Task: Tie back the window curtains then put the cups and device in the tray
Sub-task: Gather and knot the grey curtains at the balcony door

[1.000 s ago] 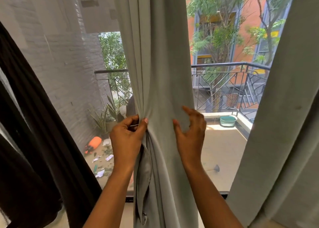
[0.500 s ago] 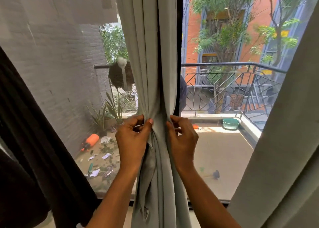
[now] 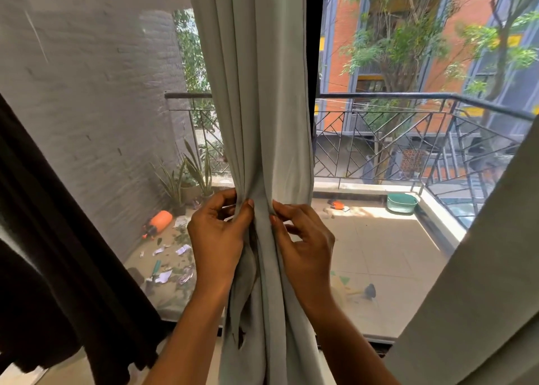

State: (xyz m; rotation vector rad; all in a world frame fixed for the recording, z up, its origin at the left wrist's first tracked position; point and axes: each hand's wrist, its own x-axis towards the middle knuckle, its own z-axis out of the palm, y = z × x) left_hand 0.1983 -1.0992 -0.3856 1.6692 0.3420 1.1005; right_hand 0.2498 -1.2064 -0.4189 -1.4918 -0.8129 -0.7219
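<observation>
A pale grey-green curtain (image 3: 262, 107) hangs gathered into a narrow bunch in front of the window's black centre post. My left hand (image 3: 217, 239) pinches its left folds at waist height. My right hand (image 3: 306, 239) pinches the right folds, so the fabric is squeezed between both hands. A second pale curtain (image 3: 481, 282) hangs at the right edge. A dark brown curtain (image 3: 43, 239) hangs at the left. No cups, device or tray are in view.
Behind the glass lies a tiled balcony with a metal railing (image 3: 408, 96), potted plants (image 3: 189, 180), an orange sprayer (image 3: 159, 220), scattered litter and a green basin (image 3: 402, 203). A grey brick wall (image 3: 87, 93) stands on the left.
My right hand went from open beside the curtain to pinching its right folds. The bunch got narrower and the view shifted a little closer to the window.
</observation>
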